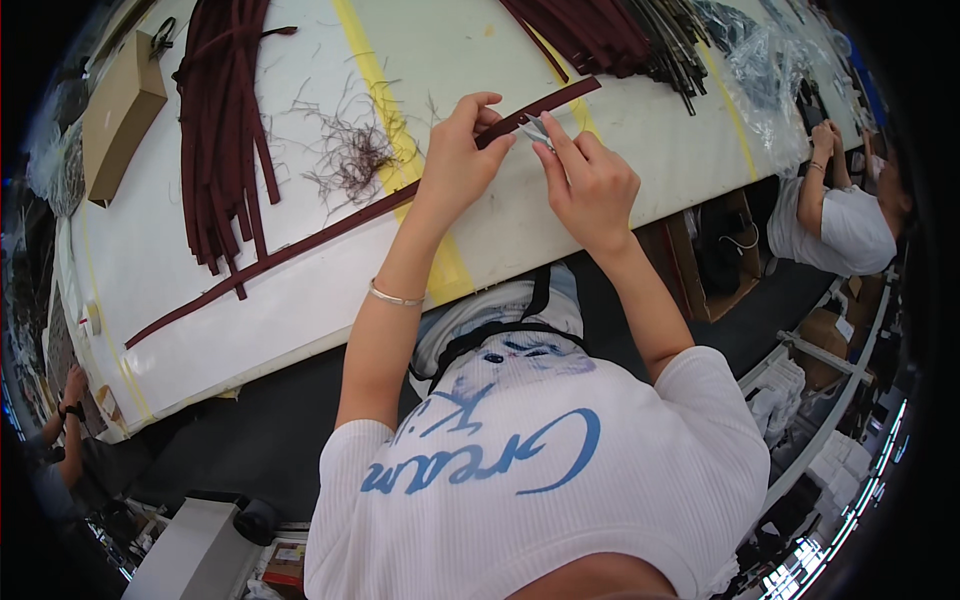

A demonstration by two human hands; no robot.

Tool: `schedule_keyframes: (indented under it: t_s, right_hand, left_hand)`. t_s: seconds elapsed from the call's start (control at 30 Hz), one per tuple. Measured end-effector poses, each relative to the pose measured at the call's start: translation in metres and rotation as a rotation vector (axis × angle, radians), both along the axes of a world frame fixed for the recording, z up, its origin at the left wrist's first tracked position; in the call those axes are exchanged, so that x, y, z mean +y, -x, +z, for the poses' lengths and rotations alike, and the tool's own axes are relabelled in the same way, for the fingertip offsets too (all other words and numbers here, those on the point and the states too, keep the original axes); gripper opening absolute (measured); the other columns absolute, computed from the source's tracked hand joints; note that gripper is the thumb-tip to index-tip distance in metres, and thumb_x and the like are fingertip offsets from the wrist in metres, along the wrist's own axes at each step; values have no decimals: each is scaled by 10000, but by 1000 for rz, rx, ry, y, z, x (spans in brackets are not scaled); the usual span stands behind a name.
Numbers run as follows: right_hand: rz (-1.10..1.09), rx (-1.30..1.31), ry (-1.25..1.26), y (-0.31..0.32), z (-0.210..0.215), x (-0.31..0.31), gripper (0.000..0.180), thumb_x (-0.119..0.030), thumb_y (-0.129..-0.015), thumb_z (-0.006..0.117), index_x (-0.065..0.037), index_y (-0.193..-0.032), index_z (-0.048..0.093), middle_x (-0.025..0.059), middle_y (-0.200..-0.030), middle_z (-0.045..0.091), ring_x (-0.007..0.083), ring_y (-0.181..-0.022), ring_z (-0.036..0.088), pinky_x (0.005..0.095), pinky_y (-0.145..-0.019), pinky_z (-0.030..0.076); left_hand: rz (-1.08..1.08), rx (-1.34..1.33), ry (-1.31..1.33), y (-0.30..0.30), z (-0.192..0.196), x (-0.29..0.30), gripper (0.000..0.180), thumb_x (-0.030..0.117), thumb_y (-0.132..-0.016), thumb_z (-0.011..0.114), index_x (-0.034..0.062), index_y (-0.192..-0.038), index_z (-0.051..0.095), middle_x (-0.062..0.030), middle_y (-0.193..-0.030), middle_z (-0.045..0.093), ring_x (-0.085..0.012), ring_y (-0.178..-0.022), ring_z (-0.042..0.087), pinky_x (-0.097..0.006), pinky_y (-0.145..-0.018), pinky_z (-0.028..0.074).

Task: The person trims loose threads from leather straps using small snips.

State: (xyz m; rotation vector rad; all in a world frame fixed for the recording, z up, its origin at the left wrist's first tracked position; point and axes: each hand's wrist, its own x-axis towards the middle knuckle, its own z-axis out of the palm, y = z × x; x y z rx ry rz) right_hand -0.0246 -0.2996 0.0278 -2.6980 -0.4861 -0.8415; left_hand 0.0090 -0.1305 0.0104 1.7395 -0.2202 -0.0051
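Pinching the maroon strip (300, 245) taut, the left hand (458, 160) steadies its end. The right hand (590, 185) grips a small metal tool (536, 130), probably snips, closed against it.

Garment workshop — cutting table (300, 290), strap bundles (220, 120).

Desk (300, 300): long, white-topped, crossed by yellow tape lines (385, 110), lying under and beyond the fingers. Floor (250, 430): dark, on the near side of the desk. Cardboard box (118, 115): on the desk, far left of the fingers. White shelving (830, 420): lower right. Light: bright and even.
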Motion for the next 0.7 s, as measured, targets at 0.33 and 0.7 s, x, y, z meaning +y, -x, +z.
schedule_keyframes:
  t_s: [0.33,0.7]
  right_hand:
    - [4,54,-98,-2,-3,2,303,-238,-824,692,-144,-1112,693,10,-611,468,186,-467,489,310,-447,384]
    - [19,4,-84,-7,-10,3,299,-230,-830,691,-149,-1117,694,6,-608,458,182,-450,463,313,-439,370]
  left_hand:
    - [9,-35,-31,2,4,0,384,3,-800,687,-7,-1152,536,-76,-889,654,-122,-801,614,-246,-740,499]
    - [25,-23,-59,2,4,-1,360,16,-801,696,-12,-1120,531,-96,-897,691,-124,-787,633,-246,-727,498]
